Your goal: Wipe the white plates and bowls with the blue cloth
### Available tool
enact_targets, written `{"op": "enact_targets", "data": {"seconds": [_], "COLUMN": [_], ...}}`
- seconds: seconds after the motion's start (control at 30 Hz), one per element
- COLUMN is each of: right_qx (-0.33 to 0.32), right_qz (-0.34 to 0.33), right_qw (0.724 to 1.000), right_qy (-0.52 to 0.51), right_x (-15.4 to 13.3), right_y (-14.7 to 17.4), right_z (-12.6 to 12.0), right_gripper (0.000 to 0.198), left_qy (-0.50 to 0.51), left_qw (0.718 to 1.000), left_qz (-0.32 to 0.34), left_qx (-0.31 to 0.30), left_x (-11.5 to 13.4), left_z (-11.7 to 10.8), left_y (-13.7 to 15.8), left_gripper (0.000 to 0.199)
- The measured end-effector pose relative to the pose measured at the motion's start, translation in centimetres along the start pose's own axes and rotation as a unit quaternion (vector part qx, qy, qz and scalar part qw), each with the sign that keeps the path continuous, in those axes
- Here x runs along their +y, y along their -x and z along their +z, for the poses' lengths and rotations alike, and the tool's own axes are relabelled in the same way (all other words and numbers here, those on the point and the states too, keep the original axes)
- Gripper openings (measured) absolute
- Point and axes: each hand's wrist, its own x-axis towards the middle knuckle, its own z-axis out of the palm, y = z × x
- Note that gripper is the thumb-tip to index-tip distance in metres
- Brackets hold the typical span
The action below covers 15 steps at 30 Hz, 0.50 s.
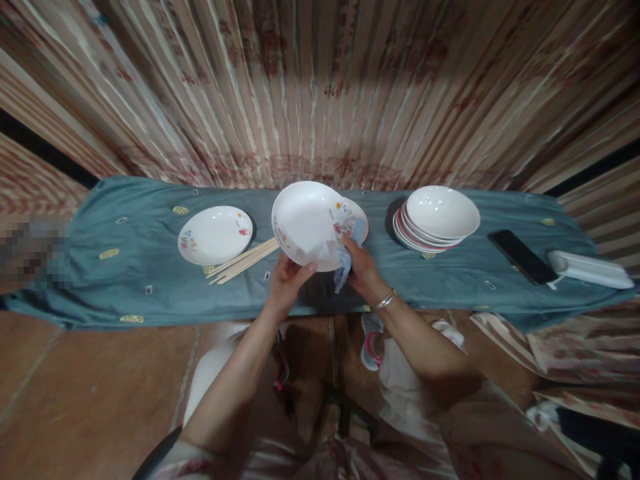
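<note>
Both hands (287,280) hold plate (306,225), right (361,267) with cloth (345,261).

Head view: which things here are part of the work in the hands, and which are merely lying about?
In hand:
- white plate, tilted, held by left hand
- blue-white cloth, pressed to it by right hand
- stack of bowls
- flowered plate

Lying about:
- chopsticks
- black phone
- white tray
- teal tablecloth
</note>
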Motion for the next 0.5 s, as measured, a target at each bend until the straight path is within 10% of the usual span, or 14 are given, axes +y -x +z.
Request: {"op": "enact_targets", "data": {"seconds": [0.5], "right_qx": [-0.129], "right_qz": [0.134], "right_qw": [0.982], "right_qy": [0.038], "right_x": [-1.8], "right_y": [0.9], "right_z": [-0.7], "right_gripper": [0.027], "left_qy": [0.011], "left_qw": [0.998], "left_qz": [0.013], "left_qx": [0.062], "left_x": [1.1], "left_z": [-1.1], "left_y": [-0.4], "left_gripper": [0.046]}}
